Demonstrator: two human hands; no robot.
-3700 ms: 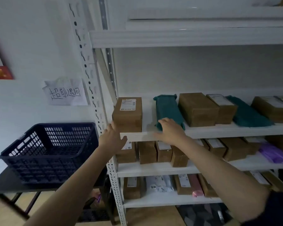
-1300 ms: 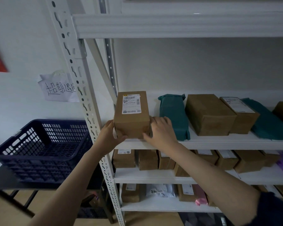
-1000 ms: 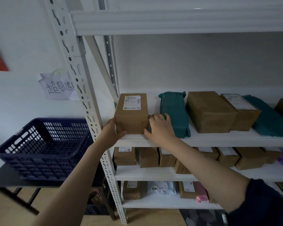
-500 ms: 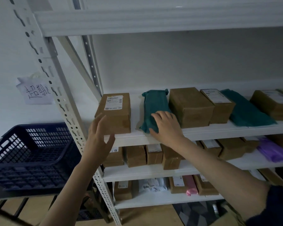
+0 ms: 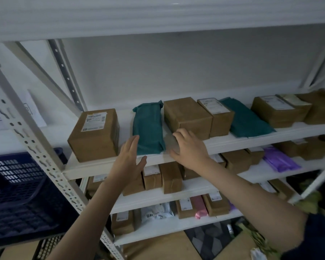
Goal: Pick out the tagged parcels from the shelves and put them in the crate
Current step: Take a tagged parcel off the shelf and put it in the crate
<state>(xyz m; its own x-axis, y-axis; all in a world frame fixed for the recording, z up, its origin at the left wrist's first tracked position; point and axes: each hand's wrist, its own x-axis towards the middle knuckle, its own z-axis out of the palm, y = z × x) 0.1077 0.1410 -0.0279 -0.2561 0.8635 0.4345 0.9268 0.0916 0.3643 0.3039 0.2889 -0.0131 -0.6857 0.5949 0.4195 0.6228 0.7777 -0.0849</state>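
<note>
A brown box with a white label (image 5: 95,135) stands at the left end of the upper shelf (image 5: 251,142). Beside it lies a green soft parcel (image 5: 148,126). My left hand (image 5: 129,161) is raised flat in front of the shelf edge, fingers straight, at the parcel's lower left corner. My right hand (image 5: 188,148) rests on the shelf edge at the parcel's lower right corner, fingers bent toward a plain brown box (image 5: 186,115). Neither hand holds anything. The dark blue crate (image 5: 17,194) sits at the lower left.
More labelled brown boxes (image 5: 217,114) and a second green parcel (image 5: 246,119) fill the upper shelf to the right. The two lower shelves carry brown boxes, a purple parcel (image 5: 280,161) and a pink one (image 5: 200,207). A white perforated upright (image 5: 36,147) separates crate and shelves.
Both hands let go of the labelled box, which stays on the shelf. They have shifted right to either side of the green parcel's front end. The view has swung right.
</note>
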